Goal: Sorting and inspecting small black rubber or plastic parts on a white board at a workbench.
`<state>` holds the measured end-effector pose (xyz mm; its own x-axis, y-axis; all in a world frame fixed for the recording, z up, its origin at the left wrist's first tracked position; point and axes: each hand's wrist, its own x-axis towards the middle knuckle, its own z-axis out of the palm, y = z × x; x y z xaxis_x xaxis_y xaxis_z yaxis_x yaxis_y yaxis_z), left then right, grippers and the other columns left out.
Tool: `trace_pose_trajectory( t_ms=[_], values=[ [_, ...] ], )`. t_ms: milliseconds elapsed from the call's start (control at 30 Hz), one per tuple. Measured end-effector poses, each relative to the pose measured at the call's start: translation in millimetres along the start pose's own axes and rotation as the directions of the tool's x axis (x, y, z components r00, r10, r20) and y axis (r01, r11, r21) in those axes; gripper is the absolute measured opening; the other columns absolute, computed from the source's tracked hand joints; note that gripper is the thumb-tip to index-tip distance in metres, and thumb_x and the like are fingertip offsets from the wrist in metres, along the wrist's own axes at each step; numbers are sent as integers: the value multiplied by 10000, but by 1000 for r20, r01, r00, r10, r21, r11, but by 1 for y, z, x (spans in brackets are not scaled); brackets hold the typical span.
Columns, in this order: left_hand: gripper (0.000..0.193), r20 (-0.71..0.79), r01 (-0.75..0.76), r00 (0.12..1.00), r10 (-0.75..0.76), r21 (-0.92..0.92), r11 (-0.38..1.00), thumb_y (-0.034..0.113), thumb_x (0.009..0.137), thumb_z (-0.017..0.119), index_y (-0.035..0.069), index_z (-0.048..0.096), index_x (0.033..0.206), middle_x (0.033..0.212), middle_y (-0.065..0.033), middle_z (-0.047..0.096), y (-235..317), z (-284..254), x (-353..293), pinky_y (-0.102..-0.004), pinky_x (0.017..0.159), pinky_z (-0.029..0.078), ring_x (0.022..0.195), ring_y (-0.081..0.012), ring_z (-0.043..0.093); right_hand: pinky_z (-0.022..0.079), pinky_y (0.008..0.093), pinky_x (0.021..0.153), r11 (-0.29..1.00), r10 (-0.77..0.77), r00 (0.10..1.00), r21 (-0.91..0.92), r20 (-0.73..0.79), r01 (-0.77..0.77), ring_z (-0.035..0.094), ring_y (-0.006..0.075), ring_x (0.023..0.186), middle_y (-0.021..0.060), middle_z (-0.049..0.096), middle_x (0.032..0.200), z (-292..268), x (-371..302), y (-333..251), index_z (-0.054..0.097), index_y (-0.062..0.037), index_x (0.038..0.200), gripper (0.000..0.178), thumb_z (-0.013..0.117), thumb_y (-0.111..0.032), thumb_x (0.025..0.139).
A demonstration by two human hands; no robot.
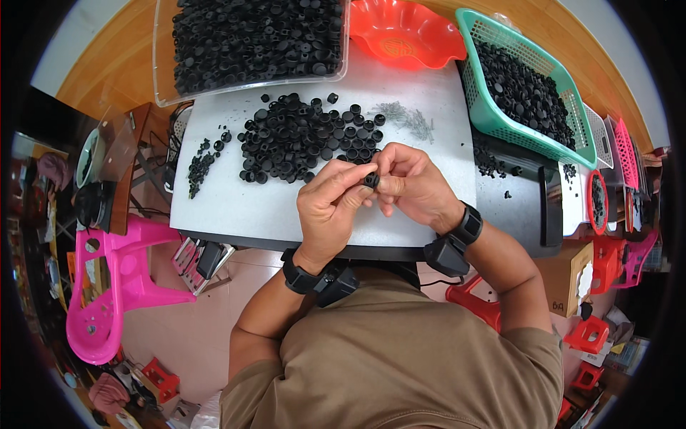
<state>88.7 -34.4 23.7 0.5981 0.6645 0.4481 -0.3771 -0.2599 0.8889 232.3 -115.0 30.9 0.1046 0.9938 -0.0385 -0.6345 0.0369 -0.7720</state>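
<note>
— Nearest the lens, what do you see?

— Two bare hands meeting over the near edge of the pale grey tabletop (236,207). The left hand (330,204) and the right hand (413,182) both pinch one small round black plastic cap (371,179) between fingertips, so each grip is closed on that cap. Black bands sit on both wrists.

— Where is the cap relative to the rest?

— At 12 o'clock from it, just beyond the fingers, lies a loose heap of matching black caps (307,136). At 10 o'clock, well apart, a thin scatter of smaller black bits (202,163). At 1 o'clock, near the heap, a little pile of thin grey metal pins (413,120).

— And farther back?

— A clear plastic tray full of black caps (254,39) at 11 o'clock, a red scalloped plastic bowl (404,32) at 12, and a teal plastic mesh basket of black parts (525,86) at 2. A pink plastic stool (118,279) stands on the floor at 8 o'clock.
</note>
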Motion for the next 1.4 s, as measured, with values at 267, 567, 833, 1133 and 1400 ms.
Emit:
trace_pose_trajectory(
  t_ms=[267,567,833,1133,1400],
  values=[
    [216,42,269,961,-272,-354,896,11,846,605,-51,623,1052,873,-70,601,-2,-3,4,-211,616,500,678,-115,594,487,221,492,988,-25,999,-156,-32,20,626,155,683,63,598,765,11,1,-9,527,-22,883,126,640,-36,829],
    [207,137,389,917,-374,-506,770,65,867,603,-43,624,1042,784,-70,623,-9,-3,0,-230,566,462,656,-112,571,441,234,588,310,-436,857,-848,275,430,543,107,697,60,586,853,17,-5,-25,634,-24,964,247,694,10,726],
    [238,116,357,934,-339,-357,863,166,910,559,-52,628,978,773,-82,607,10,-25,-13,-224,553,436,623,-122,546,487,202,534,78,-730,682,-985,47,151,564,79,646,37,584,779,-3,-42,-117,620,30,922,133,610,39,791],
    [123,4,223,975,-223,-2,975,62,882,581,-31,642,934,764,-52,592,11,-50,-22,-194,575,448,657,-95,565,474,307,609,-239,-605,779,-971,164,18,585,237,687,112,575,762,-9,-41,-115,601,14,847,135,610,75,726],
    [106,35,203,978,-204,44,978,24,871,581,-36,642,934,800,-49,583,10,-51,-24,-193,580,453,673,-91,568,471,400,683,-479,-219,968,-878,122,2,585,336,740,138,578,805,-35,8,-61,602,-6,758,70,631,-50,711]
  ],
)
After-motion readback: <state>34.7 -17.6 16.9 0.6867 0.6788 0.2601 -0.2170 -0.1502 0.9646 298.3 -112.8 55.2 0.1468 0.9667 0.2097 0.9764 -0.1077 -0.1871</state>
